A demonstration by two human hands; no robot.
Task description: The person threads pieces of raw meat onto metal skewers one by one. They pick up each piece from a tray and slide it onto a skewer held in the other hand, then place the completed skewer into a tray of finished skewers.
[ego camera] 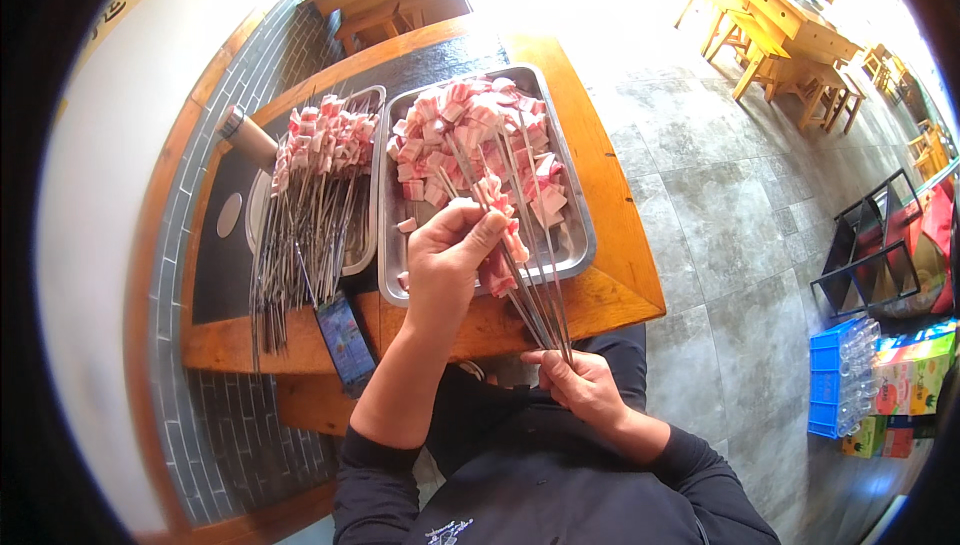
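My left hand (450, 249) pinches cut meat pieces (496, 271) threaded on a skewer, thumb and forefinger pressed against them. Lower right, my right hand (581, 387) grips the bottom ends of several long metal skewers (551, 297), which fan upward over the tray. Beneath their tips is a deep steel tray (589, 245) heaped with raw, fatty pink-and-white meat chunks (472, 114). To its left, a smaller steel tray (371, 237) carries a pile of loaded skewers (330, 136), their bare metal ends hanging over the table's near edge.
A smartphone (343, 339) with a lit screen leans at the wooden table's (630, 267) near edge. A cylindrical container (247, 136) stands by the brick-patterned wall. On the floor at right are a blue crate (832, 376) of clear glassware, a black rack (870, 245) and cartons (919, 365).
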